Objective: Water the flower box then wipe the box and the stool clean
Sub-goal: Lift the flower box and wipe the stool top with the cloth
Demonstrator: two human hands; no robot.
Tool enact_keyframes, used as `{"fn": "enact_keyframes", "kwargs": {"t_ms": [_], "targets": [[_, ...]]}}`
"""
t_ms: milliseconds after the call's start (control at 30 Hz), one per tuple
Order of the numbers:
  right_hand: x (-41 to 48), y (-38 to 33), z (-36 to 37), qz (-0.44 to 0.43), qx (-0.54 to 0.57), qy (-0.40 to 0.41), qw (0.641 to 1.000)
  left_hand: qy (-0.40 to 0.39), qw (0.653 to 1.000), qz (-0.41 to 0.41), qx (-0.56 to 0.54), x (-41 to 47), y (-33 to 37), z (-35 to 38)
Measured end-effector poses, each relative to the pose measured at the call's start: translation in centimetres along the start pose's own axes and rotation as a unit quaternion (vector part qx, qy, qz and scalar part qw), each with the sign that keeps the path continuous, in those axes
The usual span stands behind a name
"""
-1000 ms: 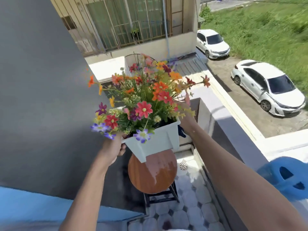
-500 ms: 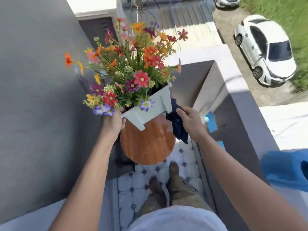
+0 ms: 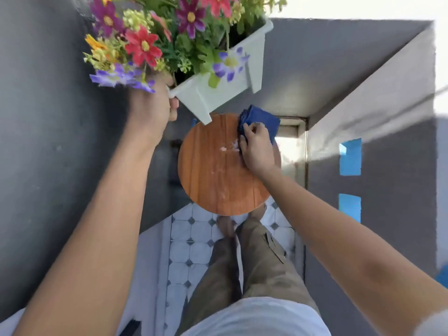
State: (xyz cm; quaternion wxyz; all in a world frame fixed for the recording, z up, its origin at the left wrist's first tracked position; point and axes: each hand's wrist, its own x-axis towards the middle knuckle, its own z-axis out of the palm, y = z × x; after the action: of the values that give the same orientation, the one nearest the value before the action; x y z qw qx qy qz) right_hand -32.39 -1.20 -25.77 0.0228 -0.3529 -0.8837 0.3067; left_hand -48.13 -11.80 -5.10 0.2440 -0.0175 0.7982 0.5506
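A pale green flower box [image 3: 219,90] full of red, purple and yellow flowers hangs tilted in the air above the far left edge of the stool. My left hand [image 3: 152,105] grips its left end. The round wooden stool top [image 3: 213,175] stands below, with a small wet patch near its middle. My right hand [image 3: 257,149] presses a folded dark blue cloth [image 3: 263,118] onto the stool's far right part.
Dark grey walls close in on the left and the far side, and a grey parapet wall [image 3: 388,166] with blue tape patches rises at the right. My legs and bare feet stand on the white tiled floor [image 3: 191,241] just before the stool.
My view has tipped straight down. The right hand has let go of the box and brought the blue cloth down onto the stool top. The left hand alone now holds the box.
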Motion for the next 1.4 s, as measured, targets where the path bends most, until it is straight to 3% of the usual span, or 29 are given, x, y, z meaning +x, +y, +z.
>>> {"fn": "enact_keyframes", "kwargs": {"t_ms": [233, 400, 533, 733, 867, 967, 1133, 1267, 1400], "targets": [[-8.3, -6.2, 6.3, -0.158, 0.017, -0.110, 0.981, 0.011, 1.000, 0.013, -0.026, -1.1, 0.6, -1.0], [-10.9, -5.0, 5.9, -0.237, 0.010, -0.148, 0.960, 0.008, 1.000, 0.008, -0.020, -1.2, 0.1, -1.5], [-5.4, -1.1, 2.4, -0.202, -0.013, -0.074, 0.977, 0.009, 1.000, 0.008, -0.014, -1.2, -0.9, -1.8], [2.2, -0.6, 0.7, -0.067, -0.026, 0.053, 0.996, 0.010, 1.000, -0.006, -0.028, -0.9, -1.7, -2.4], [0.4, -5.0, 3.9, -0.088, -0.012, 0.021, 0.996, 0.016, 0.999, 0.008, -0.028, -0.6, -1.9, -2.2], [-3.3, -8.0, 7.0, -0.148, -0.003, -0.048, 0.988, 0.025, 0.999, 0.011, -0.031, -0.6, -1.8, -1.8], [-8.9, -8.3, 9.4, -0.319, -0.022, -0.192, 0.928, 0.018, 0.999, 0.007, -0.030, -0.4, -1.9, -1.6], [-5.4, -4.6, 6.2, -0.279, -0.018, -0.094, 0.955, 0.017, 1.000, 0.014, -0.001, -0.6, -2.1, -2.2], [-0.5, 0.4, 2.1, -0.119, -0.014, 0.054, 0.991, 0.009, 1.000, 0.015, 0.010, -0.8, -2.9, -2.7]]}}
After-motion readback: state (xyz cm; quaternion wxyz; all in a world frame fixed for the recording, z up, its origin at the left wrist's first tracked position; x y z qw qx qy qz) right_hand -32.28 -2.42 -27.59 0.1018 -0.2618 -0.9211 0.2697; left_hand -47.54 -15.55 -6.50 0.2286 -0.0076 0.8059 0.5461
